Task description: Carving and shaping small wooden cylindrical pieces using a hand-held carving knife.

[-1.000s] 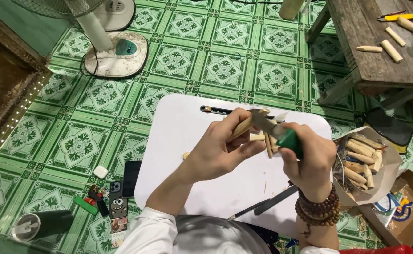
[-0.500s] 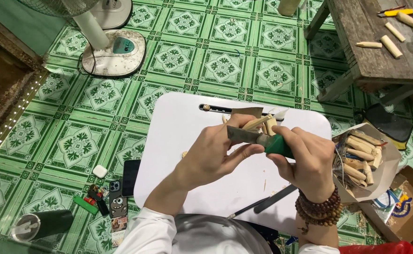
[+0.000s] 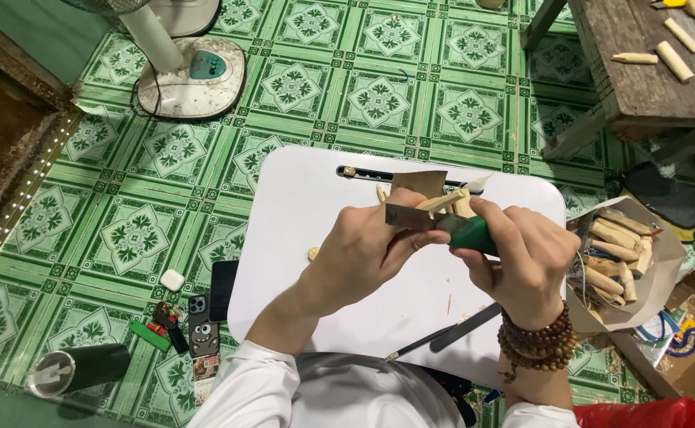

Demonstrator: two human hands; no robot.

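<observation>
My right hand [image 3: 522,257] grips a knife by its green handle [image 3: 470,234], the flat steel blade [image 3: 411,217] pointing left. My left hand [image 3: 367,250] is closed around a pale wooden stick [image 3: 442,202], thumb pressed near the blade, which lies against the stick. Both hands hover over a white lap table [image 3: 300,238]. A brown piece of sandpaper [image 3: 416,183] lies just behind the hands, with more wood slivers beside it.
A dark file and a thin tool [image 3: 462,326] lie on the white table's near edge. A paper bag of wooden sticks [image 3: 613,257] sits at right, a wooden bench [image 3: 649,71] far right. A fan base [image 3: 193,75], phones [image 3: 205,321] and a black cup [image 3: 78,368] rest on the green tiles.
The knife and stick have shifted slightly lower and left, with the blade drawn along the stick. The view has tilted a little.
</observation>
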